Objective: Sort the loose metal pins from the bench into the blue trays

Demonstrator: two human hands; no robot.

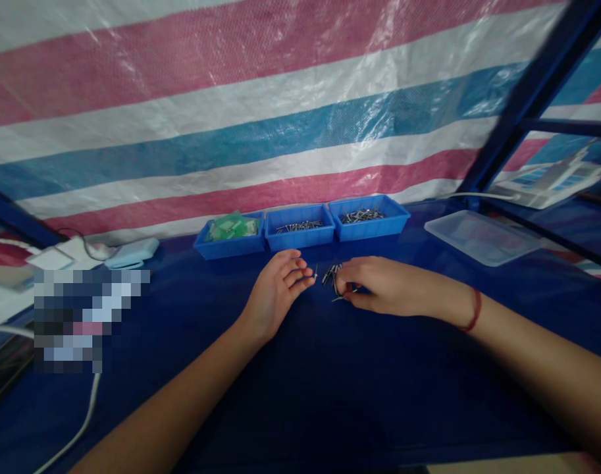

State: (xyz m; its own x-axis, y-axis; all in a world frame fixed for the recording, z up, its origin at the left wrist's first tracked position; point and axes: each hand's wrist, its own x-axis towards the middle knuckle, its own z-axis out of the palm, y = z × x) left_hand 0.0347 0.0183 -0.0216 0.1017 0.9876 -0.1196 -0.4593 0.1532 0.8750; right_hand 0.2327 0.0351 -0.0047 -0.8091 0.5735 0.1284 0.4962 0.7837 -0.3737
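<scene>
My left hand [275, 293] is over the blue tabletop, its fingers curled and its thumb and forefinger close together. A thin metal pin [316, 270], which looks like a rivet, stands upright at those fingertips. To its right lies a small pile of similar metal pins [328, 274] on the table. My right hand [372, 283] is bent down over this pile, fingers and thumb drawn together among the pins. Its fingertips are partly hidden, so what they pinch cannot be made out. A dark red cord circles the right wrist.
Behind my hands stand three blue bins: one with green packets [231, 227], a middle one [300, 240] and a right one [374, 228] with metal pins. A translucent lid [478, 238] lies to the right. A white cable [90, 408] and blurred items occupy the left.
</scene>
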